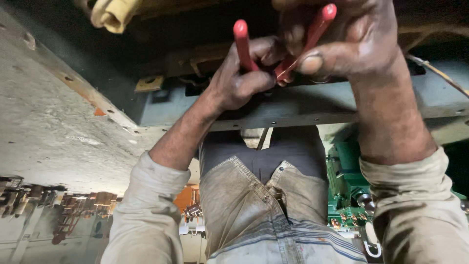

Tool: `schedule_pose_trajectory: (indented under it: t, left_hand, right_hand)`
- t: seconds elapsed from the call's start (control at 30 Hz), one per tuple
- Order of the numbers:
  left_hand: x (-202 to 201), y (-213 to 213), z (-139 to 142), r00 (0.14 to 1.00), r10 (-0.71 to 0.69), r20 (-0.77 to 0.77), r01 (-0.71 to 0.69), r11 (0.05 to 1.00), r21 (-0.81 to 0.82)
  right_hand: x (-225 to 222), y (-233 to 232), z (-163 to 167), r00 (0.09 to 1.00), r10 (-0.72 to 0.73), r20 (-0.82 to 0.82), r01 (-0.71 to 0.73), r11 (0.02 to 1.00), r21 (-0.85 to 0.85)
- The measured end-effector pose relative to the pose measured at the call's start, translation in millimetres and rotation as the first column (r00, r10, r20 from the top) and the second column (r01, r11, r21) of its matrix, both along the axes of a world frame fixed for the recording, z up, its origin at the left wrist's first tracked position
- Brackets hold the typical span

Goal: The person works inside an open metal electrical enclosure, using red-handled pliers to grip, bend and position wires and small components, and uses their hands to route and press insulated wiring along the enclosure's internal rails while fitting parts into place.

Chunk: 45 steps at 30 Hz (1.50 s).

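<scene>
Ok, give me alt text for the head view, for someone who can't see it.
Two grimy hands, left hand and right hand, grip red-handled pliers against a dark metal underside. Beige sleeves and an open shirt fill the foreground.

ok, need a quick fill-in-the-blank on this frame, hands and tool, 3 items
1. Both hands grip a pair of pliers whose handles are coloured ____.
2. The left hand and right hand are raised to the underside of a ____-coloured metal frame.
3. Both forearms come out of rolled-up ____ sleeves.

Missing words: red; grey; beige
</scene>
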State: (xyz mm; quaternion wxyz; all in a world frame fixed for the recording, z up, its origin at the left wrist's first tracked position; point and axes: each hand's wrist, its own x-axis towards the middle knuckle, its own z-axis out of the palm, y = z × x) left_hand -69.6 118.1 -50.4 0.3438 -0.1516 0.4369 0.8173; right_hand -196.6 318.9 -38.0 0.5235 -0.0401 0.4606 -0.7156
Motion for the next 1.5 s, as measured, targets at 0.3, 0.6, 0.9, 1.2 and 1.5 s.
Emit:
schedule_pose_trajectory:
  t: [0.3, 0.6, 0.9, 1.2, 1.5]
  left_hand:
    - [23.3, 17.9, -33.6, 0.988, 0.120, 0.100, -0.108, 0.987, -0.119]
    - [34.3, 15.1, -35.0, 0.985, 0.172, 0.019, -0.157, 0.933, -0.323]
    - [6.1, -11.2, 13.8, 0.972, 0.141, -0.190, -0.212, 0.874, -0.436]
    - [53.5, -33.0, 49.8, 0.943, -0.323, -0.080, 0.167, 0.667, -0.727]
    - [45.2, -0.7, 14.5, 0.921, -0.387, -0.045, 0.237, 0.649, -0.723]
  right_hand:
    - [-6.7, -46.7, -5.9, 0.962, 0.272, -0.028, -0.269, 0.923, -0.275]
    - [23.4, -84.5, -12.8, 0.911, 0.192, -0.365, -0.133, 0.975, 0.180]
    - [-5.6, -43.3, 25.3, 0.937, 0.157, -0.313, -0.125, 0.985, 0.119]
    - [79.2, 11.6, 144.1, 0.890, -0.437, -0.132, 0.456, 0.856, 0.245]
    - [165.0, 18.4, 118.0, 0.725, -0.609, -0.320, 0.684, 0.689, 0.238]
